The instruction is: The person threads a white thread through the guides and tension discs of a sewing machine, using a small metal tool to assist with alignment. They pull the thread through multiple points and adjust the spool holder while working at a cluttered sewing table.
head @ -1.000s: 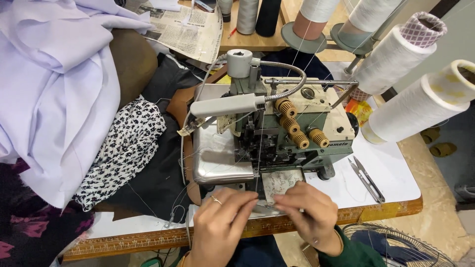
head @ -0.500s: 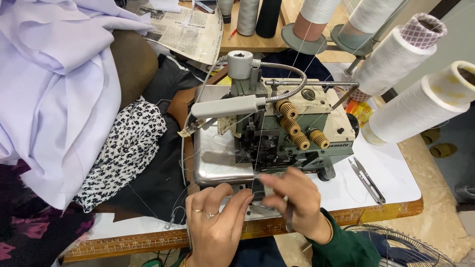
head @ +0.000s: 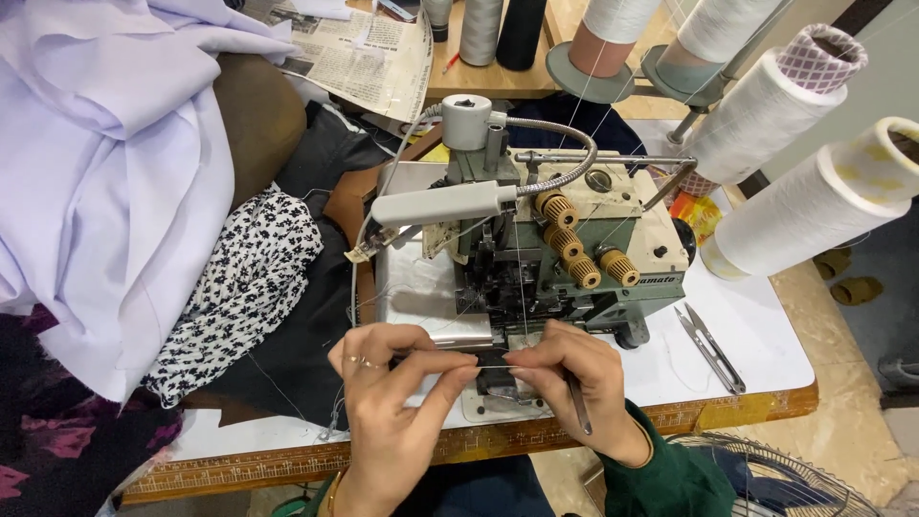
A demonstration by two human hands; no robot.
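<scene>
A thin white thread (head: 490, 366) runs taut between the two hands, just in front of the needle area of the overlock sewing machine (head: 536, 258). The left hand (head: 392, 393) pinches one end between thumb and forefinger; the right hand (head: 574, 383) pinches the other end and also holds tweezers (head: 577, 407) tucked under its fingers. Judging by this, threading is under way and unfinished: the thread is held outside the machine. Thread snips (head: 710, 347) lie on the white table (head: 766, 335), beside large thread cones (head: 814, 206). Floral fabric (head: 239, 287) lies to the left.
</scene>
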